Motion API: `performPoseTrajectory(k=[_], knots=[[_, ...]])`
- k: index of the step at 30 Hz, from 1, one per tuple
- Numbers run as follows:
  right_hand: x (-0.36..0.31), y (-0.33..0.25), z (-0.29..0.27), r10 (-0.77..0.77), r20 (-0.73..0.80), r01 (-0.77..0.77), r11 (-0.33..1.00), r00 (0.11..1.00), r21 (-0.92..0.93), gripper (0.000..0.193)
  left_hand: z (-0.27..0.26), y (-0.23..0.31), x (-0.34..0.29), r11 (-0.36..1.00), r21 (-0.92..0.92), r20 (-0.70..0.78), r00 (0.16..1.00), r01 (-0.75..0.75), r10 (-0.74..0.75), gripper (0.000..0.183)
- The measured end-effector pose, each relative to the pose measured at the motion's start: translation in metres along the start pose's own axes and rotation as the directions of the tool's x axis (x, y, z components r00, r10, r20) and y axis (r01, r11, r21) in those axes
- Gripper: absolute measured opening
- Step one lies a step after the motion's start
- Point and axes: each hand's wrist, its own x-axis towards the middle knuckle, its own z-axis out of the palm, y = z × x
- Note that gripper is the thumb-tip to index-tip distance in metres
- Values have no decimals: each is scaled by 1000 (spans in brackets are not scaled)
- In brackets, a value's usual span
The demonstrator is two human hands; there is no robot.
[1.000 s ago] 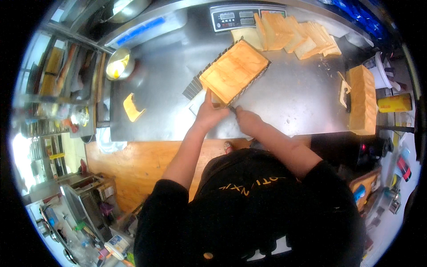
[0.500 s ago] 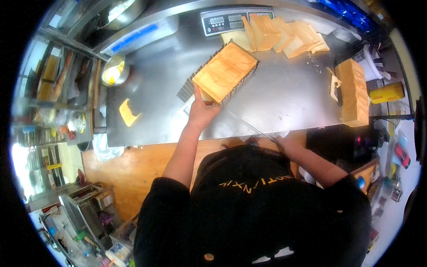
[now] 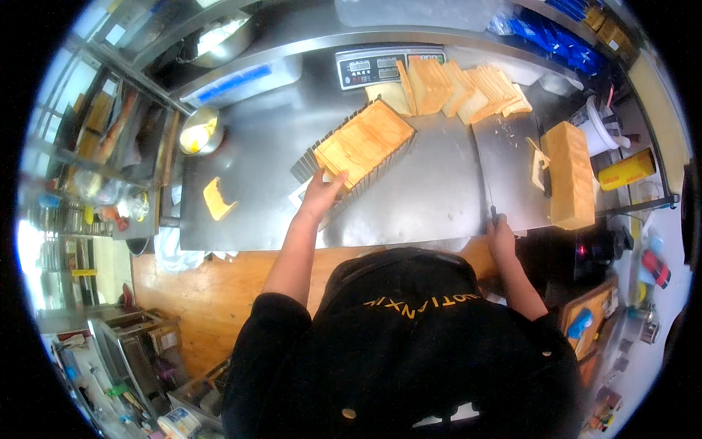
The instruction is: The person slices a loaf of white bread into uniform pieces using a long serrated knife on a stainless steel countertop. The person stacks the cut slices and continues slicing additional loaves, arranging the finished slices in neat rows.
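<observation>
The workspace is a bakery-type kitchen, indicated by a steel worktable [image 3: 256,172] (digital scale [image 3: 373,68] toward its rear edge), bread slices [image 3: 429,86] and a slotted rack [image 3: 304,166].

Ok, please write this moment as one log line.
left hand: touches loaf in rack | right hand: holds knife | nearby: slices, scale, second loaf

Room lies between racked loaf [image 3: 365,143] and knife [image 3: 493,212]; slices [image 3: 430,86] block behind.
</observation>
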Motion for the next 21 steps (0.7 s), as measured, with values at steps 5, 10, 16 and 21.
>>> performPoseTrajectory(k=[5,10,16,21], knots=[[24,2,6,86,-72,-89,995,994,-42,25,-13,-20,4,989,-140,16,999,-40,43,54],[16,38,6,-109,-219,90,992,970,-92,28,-28,-45,12,983,-176,-46,998,-58,50,33],[7,41,-6,-5,-235,-3,999,972,-32,29,-40,-64,5,965,-248,-76,995,-85,68,32],[33,45,2,-66,-311,54,997,948,-45,28,-39,-58,-7,960,-215,-90,983,-178,162,31]])
